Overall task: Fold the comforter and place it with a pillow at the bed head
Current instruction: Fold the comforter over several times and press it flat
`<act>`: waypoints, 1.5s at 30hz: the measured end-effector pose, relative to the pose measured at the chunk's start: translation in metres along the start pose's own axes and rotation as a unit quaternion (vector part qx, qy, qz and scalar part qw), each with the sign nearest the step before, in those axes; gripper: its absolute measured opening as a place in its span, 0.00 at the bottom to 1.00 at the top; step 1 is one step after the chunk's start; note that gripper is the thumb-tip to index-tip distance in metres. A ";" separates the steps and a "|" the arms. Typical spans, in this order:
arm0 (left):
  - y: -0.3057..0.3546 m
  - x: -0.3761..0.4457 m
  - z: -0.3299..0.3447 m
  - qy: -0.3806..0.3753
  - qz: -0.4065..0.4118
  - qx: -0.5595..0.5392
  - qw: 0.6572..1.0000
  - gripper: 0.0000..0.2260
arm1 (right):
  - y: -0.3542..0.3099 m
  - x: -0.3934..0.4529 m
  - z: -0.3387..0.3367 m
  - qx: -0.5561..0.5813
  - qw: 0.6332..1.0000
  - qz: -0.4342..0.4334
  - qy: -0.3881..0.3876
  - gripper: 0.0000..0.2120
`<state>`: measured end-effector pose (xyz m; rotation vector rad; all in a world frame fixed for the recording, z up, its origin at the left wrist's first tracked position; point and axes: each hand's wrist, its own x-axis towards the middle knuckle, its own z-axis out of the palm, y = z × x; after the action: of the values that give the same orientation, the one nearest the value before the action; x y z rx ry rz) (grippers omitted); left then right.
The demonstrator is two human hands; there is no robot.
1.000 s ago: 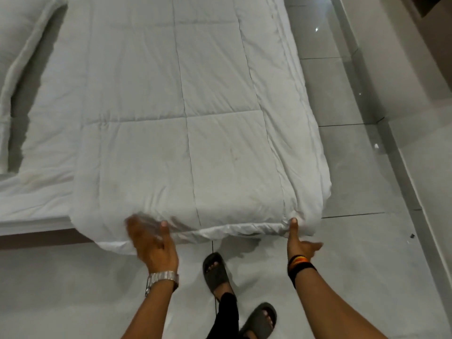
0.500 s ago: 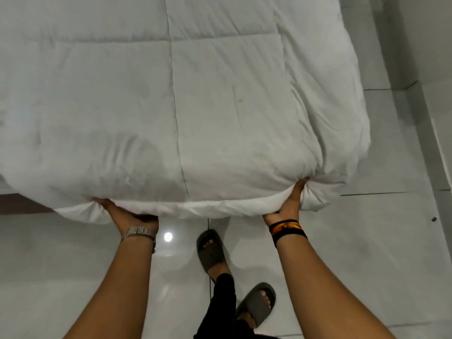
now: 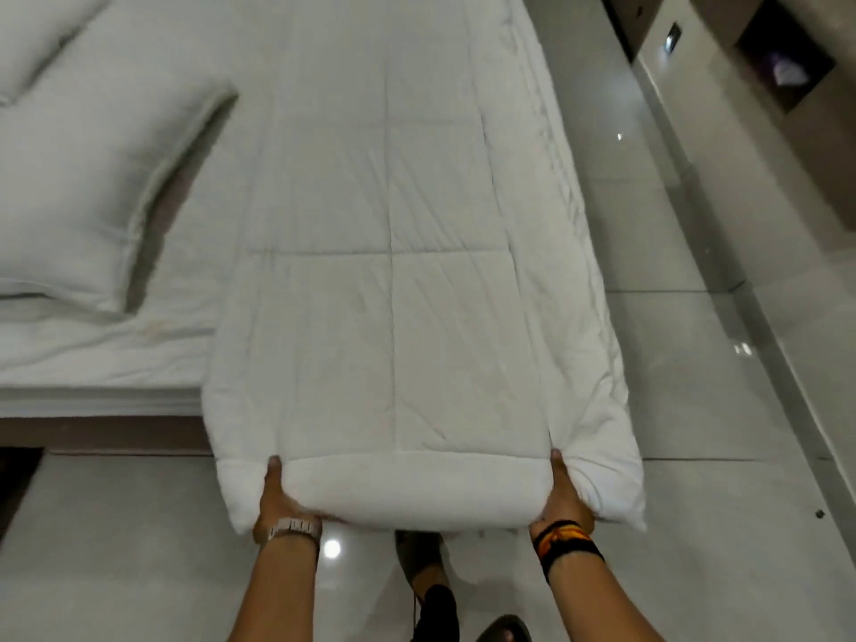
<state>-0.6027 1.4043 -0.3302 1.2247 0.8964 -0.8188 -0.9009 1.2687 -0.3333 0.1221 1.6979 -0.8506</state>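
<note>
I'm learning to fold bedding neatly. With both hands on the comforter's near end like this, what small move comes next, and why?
Probably carry the gripped end forward over the strip. The left hand and right hand each have a grip on the comforter, which is already a long narrow strip overhanging the bed. The pillow lies to the left.

Bare forearms; a silver metal watch (image 3: 292, 528) at lower left, black-orange-yellow wristbands (image 3: 566, 539) at lower right, dark sandals (image 3: 417, 556) bottom centre.
</note>
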 end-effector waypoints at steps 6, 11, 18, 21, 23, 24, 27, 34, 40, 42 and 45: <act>0.076 -0.140 0.041 0.119 0.202 -0.072 0.969 0.50 | -0.052 -0.126 0.014 0.058 0.998 -0.033 0.017 0.37; 0.126 -0.170 0.117 0.060 0.291 -0.032 0.954 0.59 | -0.123 -0.177 0.098 0.065 0.987 -0.145 0.009 0.47; 0.183 -0.121 0.282 -0.045 0.382 0.057 0.921 0.57 | -0.222 -0.174 0.270 -0.001 0.966 -0.255 -0.049 0.45; 0.206 -0.084 0.354 -0.103 0.409 0.165 0.892 0.57 | -0.251 -0.146 0.346 -0.060 0.940 -0.301 -0.153 0.44; 0.214 -0.056 0.393 -0.162 0.405 0.239 0.867 0.53 | -0.256 -0.127 0.384 -0.174 0.904 -0.326 -0.214 0.44; 0.214 -0.045 0.402 -0.183 0.409 0.287 0.847 0.49 | -0.252 -0.116 0.391 -0.246 0.874 -0.357 -0.217 0.43; 0.201 -0.008 0.408 -0.202 0.420 0.443 0.766 0.38 | -0.227 -0.064 0.397 -0.501 0.725 -0.432 -0.190 0.39; 0.165 0.046 0.309 0.087 0.435 0.556 0.703 0.44 | -0.164 -0.010 0.329 -0.498 0.736 -0.455 0.049 0.42; 0.142 0.047 0.320 0.103 0.215 0.328 0.914 0.55 | -0.152 -0.004 0.337 -0.217 0.943 -0.250 0.011 0.69; 0.146 0.058 0.342 0.131 0.205 0.264 0.933 0.60 | -0.161 0.007 0.365 -0.204 0.947 -0.243 0.039 0.71; 0.154 0.073 0.362 0.113 0.278 0.213 0.930 0.62 | -0.167 0.019 0.383 -0.189 0.937 -0.286 0.069 0.69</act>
<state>-0.3883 1.0686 -0.2930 1.8745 0.5060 -0.4206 -0.6814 0.9146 -0.2954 -0.6171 2.0363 -0.9263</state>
